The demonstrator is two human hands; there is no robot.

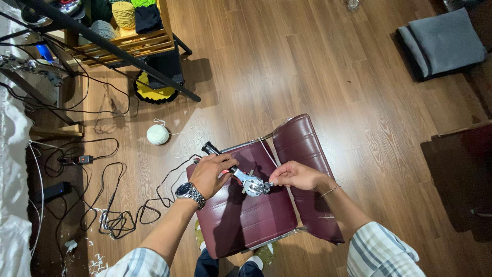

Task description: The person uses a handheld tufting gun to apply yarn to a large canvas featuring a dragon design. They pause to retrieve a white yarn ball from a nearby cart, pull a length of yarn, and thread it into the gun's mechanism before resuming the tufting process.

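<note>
Far to the left of your fingers, black cables (pixel 123 215) lay tangled on the wooden floor (pixel 318 77), and a ball of pale yarn (pixel 157 134) sat up and to the left of your left hand, its strand trailing toward the chair. Your left hand (pixel 209 173), with the wristwatch (pixel 190 194) just behind it, had its fingers wrapped tightly around the black-handled tool (pixel 237 174), the black grip poking out past your knuckles and the metal head reaching toward your other hand. The tool hovered just above the maroon chair (pixel 246 220), between your two hands. Your right hand (pixel 299 176) had thumb and forefinger pressed together at the tool's metal tip, pinching what looked like a thin white strand; I could not tell for certain, since it was too fine to make out. To do this step well, you probably needed to keep the left grip steady and let only the right fingertips work, holding the strand taut near the tip. Well up and to the right of your right hand lay a folded grey blanket (pixel 443 41).
</note>
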